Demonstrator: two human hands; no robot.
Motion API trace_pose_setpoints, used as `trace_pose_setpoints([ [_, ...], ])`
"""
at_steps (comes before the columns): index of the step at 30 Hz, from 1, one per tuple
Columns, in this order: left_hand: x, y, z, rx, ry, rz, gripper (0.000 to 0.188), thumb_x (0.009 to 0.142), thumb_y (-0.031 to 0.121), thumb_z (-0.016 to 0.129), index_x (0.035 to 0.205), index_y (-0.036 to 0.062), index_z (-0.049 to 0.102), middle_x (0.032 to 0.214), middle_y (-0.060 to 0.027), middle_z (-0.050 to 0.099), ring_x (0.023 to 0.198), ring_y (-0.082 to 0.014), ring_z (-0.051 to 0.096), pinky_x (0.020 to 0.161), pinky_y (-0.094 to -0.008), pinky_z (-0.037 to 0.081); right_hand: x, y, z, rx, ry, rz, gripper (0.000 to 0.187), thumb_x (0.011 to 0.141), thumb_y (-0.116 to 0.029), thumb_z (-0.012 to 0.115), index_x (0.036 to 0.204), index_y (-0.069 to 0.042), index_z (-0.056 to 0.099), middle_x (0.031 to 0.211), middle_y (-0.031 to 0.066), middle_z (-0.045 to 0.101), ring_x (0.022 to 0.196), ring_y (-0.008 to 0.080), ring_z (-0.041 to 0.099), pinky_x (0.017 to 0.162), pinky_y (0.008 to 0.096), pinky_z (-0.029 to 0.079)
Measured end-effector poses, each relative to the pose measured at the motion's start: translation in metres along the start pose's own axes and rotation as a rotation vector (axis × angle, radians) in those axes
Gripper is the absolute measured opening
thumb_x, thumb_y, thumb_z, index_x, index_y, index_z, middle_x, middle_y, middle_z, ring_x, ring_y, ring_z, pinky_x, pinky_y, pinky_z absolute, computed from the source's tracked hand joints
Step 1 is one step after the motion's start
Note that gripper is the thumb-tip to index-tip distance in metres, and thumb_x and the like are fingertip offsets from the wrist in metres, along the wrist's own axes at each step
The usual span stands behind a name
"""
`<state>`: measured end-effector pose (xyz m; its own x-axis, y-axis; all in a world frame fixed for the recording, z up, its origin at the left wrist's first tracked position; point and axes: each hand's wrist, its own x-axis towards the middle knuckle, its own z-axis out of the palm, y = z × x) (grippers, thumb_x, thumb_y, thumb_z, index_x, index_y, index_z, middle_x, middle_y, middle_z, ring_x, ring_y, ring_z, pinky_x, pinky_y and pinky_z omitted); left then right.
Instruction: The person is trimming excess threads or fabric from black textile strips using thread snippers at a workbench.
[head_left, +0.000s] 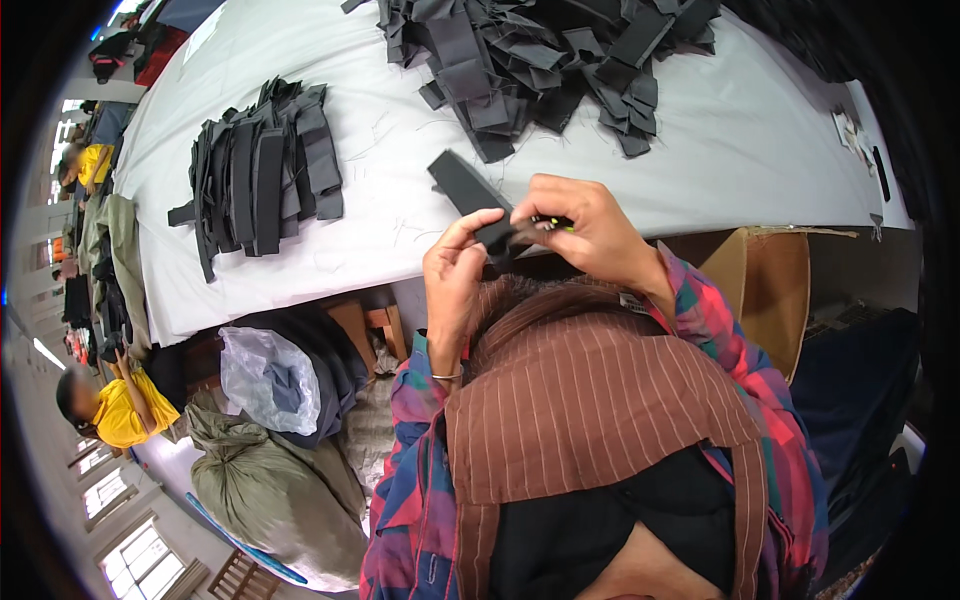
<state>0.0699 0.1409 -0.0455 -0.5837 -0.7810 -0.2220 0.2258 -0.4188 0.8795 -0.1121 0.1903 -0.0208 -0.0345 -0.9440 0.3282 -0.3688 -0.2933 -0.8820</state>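
Note:
My left hand [452, 275] pinches a dark grey fabric strip [466, 184] between thumb and fingers, just over the table's near edge. The strip's far end points away to the upper left. Closed around small thread snips [553, 223] with black and yellow-green parts, my right hand [592, 232] meets the strip's near end. Its fingers hide the blades and part of the cloth. Left of my hands lies a row of stacked dark strips [255, 180]. Farther off, at the top middle, spreads a larger loose heap of dark fabric strips [500, 75].
Loose thread ends lie on the white-covered table [385, 225]. A cardboard box [775, 290] stands under the table at right. On the left are a clear plastic bag [265, 375] and a stuffed olive sack [270, 490]. A person in yellow [130, 410] works farther left.

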Motion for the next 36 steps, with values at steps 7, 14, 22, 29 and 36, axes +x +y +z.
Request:
trace_pose_setpoints([
  [7, 0.003, -0.010, -0.008, -0.211, -0.121, -0.018, 0.027, 0.092, 0.013, 0.059, 0.111, -0.0053, 0.060, 0.102, -0.0068, 0.065, 0.089, -0.0071, 0.059, 0.079, -0.0200, 0.048, 0.000, 0.015, 0.016, 0.304, 0.020, 0.341, 0.013, 0.081, -0.011, 0.069, 0.085, 0.001, 0.064, 0.070, 0.0067, 0.059, 0.062, 0.0108, 0.050, 0.057, 0.0260, 0.041],
  [14, 0.004, -0.011, -0.002, -0.044, 0.215, 0.105, 0.017, 0.087, 0.002, 0.066, 0.103, -0.0033, 0.066, 0.087, -0.0005, 0.066, 0.072, -0.0034, 0.056, 0.064, -0.0161, 0.044, -0.005, 0.001, 0.001, -0.101, 0.169, 0.122, 0.021, 0.083, -0.020, 0.067, 0.100, -0.008, 0.064, 0.078, 0.0054, 0.065, 0.069, 0.0170, 0.061, 0.065, 0.0293, 0.047],
  [22, 0.005, -0.010, 0.003, 0.146, 0.269, 0.148, 0.020, 0.085, 0.004, 0.069, 0.103, -0.0023, 0.067, 0.083, 0.0008, 0.065, 0.071, -0.0020, 0.054, 0.061, -0.0150, 0.041, -0.016, -0.013, -0.003, -0.286, -0.017, 0.014, 0.013, 0.076, -0.015, 0.071, 0.084, -0.006, 0.066, 0.078, 0.0054, 0.066, 0.071, 0.0230, 0.062, 0.066, 0.0318, 0.045],
  [29, 0.004, -0.009, 0.006, 0.050, 0.285, 0.156, 0.022, 0.085, 0.002, 0.067, 0.106, -0.0033, 0.066, 0.088, -0.0012, 0.065, 0.075, -0.0036, 0.056, 0.066, -0.0168, 0.044, -0.016, -0.008, -0.016, -0.194, 0.094, 0.081, 0.014, 0.077, -0.016, 0.070, 0.088, -0.009, 0.065, 0.080, 0.0026, 0.066, 0.069, 0.0211, 0.062, 0.065, 0.0319, 0.047],
  [36, 0.002, 0.008, 0.014, -0.103, 0.210, 0.042, 0.029, 0.090, 0.000, 0.059, 0.118, -0.0041, 0.060, 0.098, -0.0058, 0.065, 0.082, -0.0069, 0.058, 0.073, -0.0201, 0.048, -0.012, -0.009, -0.007, -0.032, 0.077, 0.051, 0.026, 0.070, 0.002, 0.068, 0.096, -0.003, 0.066, 0.083, 0.0073, 0.063, 0.073, 0.0219, 0.059, 0.068, 0.0289, 0.046],
])
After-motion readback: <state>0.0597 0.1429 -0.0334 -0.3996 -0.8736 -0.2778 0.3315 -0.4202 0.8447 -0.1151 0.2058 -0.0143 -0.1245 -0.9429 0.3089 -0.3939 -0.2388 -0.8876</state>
